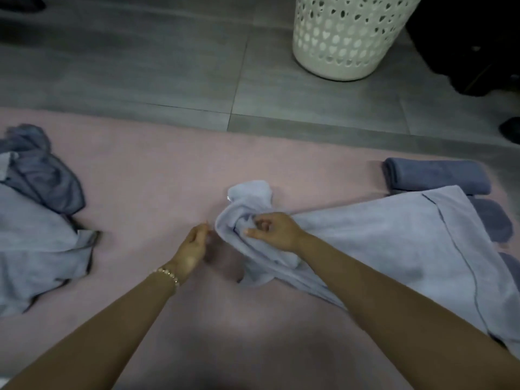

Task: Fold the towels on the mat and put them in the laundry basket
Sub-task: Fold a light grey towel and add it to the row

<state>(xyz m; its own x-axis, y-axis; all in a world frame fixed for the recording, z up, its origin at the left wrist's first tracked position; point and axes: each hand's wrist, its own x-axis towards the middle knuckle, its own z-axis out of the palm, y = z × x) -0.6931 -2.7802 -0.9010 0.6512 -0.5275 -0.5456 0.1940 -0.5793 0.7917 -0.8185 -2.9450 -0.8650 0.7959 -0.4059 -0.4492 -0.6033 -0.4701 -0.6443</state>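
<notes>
A light blue towel (394,240) lies spread over the right half of the pink mat (157,170), its left end bunched up. My right hand (271,230) pinches that bunched end. Just left of the bunch, my left hand (192,247) hovers with loosely curled fingers and holds nothing. A folded dark blue towel (433,175) rests at the mat's right edge, with more dark blue towels (492,220) partly hidden under the light one. A crumpled pile of light and dark blue towels (36,209) sits at the left. The white perforated laundry basket (346,38) stands on the floor beyond the mat.
Grey floor tiles (140,66) stretch past the mat's far edge. A dark object (478,46) stands to the right of the basket, and a small dark item (510,129) lies at the right edge.
</notes>
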